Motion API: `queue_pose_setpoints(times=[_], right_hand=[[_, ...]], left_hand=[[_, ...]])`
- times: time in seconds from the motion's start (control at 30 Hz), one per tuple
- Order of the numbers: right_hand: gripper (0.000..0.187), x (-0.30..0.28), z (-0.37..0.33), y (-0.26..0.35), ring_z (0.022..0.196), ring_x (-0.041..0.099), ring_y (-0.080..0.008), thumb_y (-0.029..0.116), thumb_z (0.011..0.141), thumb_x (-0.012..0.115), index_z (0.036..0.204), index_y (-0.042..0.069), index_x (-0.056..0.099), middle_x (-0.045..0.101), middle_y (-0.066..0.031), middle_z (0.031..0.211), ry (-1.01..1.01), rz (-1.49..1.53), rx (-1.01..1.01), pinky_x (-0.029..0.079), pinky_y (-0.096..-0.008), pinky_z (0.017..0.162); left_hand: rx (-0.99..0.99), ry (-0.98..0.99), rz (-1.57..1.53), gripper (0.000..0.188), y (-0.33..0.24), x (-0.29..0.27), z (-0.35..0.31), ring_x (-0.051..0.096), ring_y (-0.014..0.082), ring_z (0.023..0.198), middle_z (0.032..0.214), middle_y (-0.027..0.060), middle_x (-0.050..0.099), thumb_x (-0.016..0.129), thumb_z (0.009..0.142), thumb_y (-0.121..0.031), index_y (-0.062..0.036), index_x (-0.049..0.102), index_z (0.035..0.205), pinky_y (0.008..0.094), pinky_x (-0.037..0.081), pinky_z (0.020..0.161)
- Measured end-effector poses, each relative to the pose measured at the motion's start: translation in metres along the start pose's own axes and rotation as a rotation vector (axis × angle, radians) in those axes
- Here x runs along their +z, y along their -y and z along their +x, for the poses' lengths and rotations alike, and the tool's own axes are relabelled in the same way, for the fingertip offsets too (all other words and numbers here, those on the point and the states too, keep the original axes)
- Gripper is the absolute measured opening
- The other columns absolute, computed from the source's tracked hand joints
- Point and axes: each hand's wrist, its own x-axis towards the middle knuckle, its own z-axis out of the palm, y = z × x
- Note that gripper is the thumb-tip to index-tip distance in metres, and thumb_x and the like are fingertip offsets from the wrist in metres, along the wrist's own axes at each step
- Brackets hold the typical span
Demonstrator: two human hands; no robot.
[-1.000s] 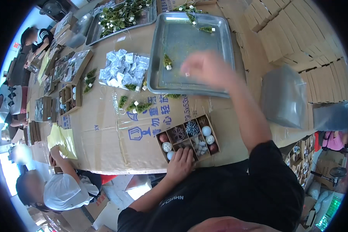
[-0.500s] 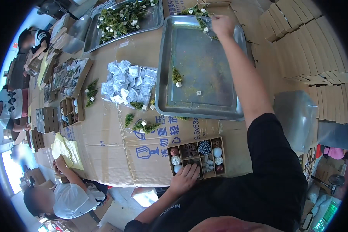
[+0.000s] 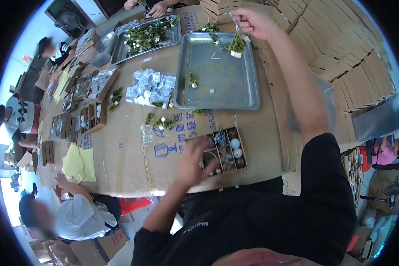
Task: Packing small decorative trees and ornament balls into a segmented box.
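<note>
Raised over the far right corner of a steel tray (image 3: 181, 75), my right hand (image 3: 255, 23) pinches a thin white string. From it dangles a bunch of green mossy tree ornaments (image 3: 237, 43) with small white block bases. My left hand (image 3: 191, 162), a little blurred, hovers over the left side of a divided cardboard box (image 3: 245, 150). Its fingers are spread, and I see nothing in them. Balls (image 3: 235, 143), a dark pine cone (image 3: 221, 138) and other small decorations fill the box's compartments; my hand hides some. One mossy ornament (image 3: 193, 80) and a loose white block (image 3: 212, 91) lie in the tray.
Far left stands another tray (image 3: 178, 36) heaped with mossy ornaments. White sachets (image 3: 150, 87) lie beside the near tray, with loose ornaments (image 3: 165, 123) in front. Stacked cardboard boxes (image 3: 328, 53) rise at right. Several people work around the table, one (image 3: 82, 217) at near left.
My right hand has lifted the ornaments by their string from the tray's far edge. My left hand has risen from the box and spread its fingers. The view has shifted.
</note>
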Motion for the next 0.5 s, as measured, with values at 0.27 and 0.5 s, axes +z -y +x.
queue_pose_setpoints(times=[0.27, 0.5], right_hand=[[0.013, 0.082, -0.105, -0.02, 0.056, 0.039, -0.0025, 0.016, 0.098, 0.062, 0.091, 0.005, 0.061, 0.052, 0.003, 0.075, 0.256, -0.178, 0.072, 0.027, -0.0191, 0.045], [0.015, 0.082, -0.178, -0.055, 0.062, 0.049, -0.0071, 0.017, 0.098, 0.062, 0.09, 0.004, 0.062, 0.056, 0.0015, 0.076, 0.064, -0.206, 0.178, 0.04, -0.0238, 0.051]], left_hand=[[-0.453, 0.025, -0.88, 0.042, 0.052, -0.013, 0.216, 0.065, 0.0188, 0.088, 0.104, 0.009, 0.069, 0.062, 0.098, -0.037, -0.0003, 0.062, 0.119, 0.0324, 0.052, 0.075], [-0.661, -0.077, -0.372, 0.077, 0.104, 0.02, 0.213, 0.065, 0.0293, 0.102, 0.112, 0.0223, 0.065, 0.06, 0.092, -0.061, 0.0062, 0.054, 0.129, 0.0395, 0.053, 0.086]])
